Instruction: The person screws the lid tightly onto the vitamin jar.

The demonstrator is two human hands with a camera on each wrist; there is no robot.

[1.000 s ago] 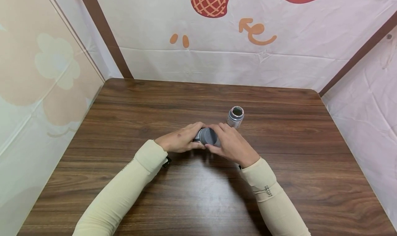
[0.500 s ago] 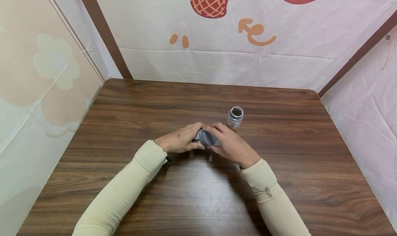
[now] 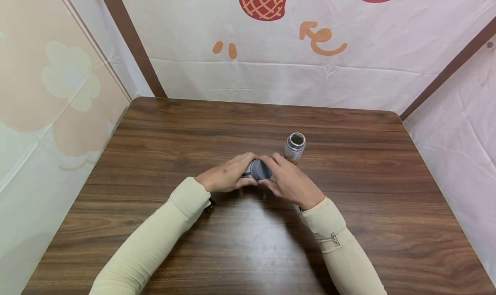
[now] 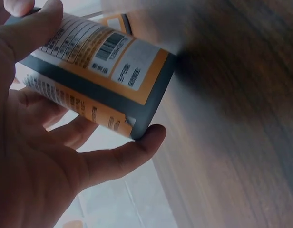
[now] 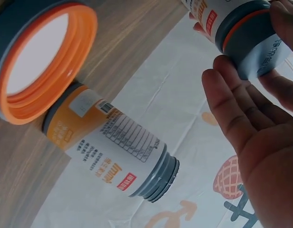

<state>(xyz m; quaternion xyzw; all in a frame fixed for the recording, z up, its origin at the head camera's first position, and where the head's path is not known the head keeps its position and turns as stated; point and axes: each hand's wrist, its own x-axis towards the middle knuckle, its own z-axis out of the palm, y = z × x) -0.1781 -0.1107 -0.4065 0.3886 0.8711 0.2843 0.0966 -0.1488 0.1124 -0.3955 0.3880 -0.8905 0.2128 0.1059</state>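
Observation:
My left hand (image 3: 226, 175) grips a plastic bottle (image 4: 99, 71) with an orange, white and dark grey label, tilted with its capped end toward my right hand (image 3: 292, 181). In the left wrist view, one fingertip bears on the bottle's bottom edge. The fingers and thumb of my right hand pinch the dark grey cap (image 5: 253, 40), which sits on that bottle with an orange ring showing at the seam. A second, like bottle (image 3: 293, 150) stands uncapped just beyond my right hand. Near it, a loose cap (image 5: 37, 57) shows its orange threaded inside in the right wrist view.
All of this is on a brown wood-grain table (image 3: 186, 127). A printed white cloth (image 3: 186, 79) hangs behind its far edge, with further cloth panels at the left and right sides.
My right fingers have shifted around the cap, reaching farther over its far side half a second ago and back to the right now. My left hand stays nearly still on the bottle.

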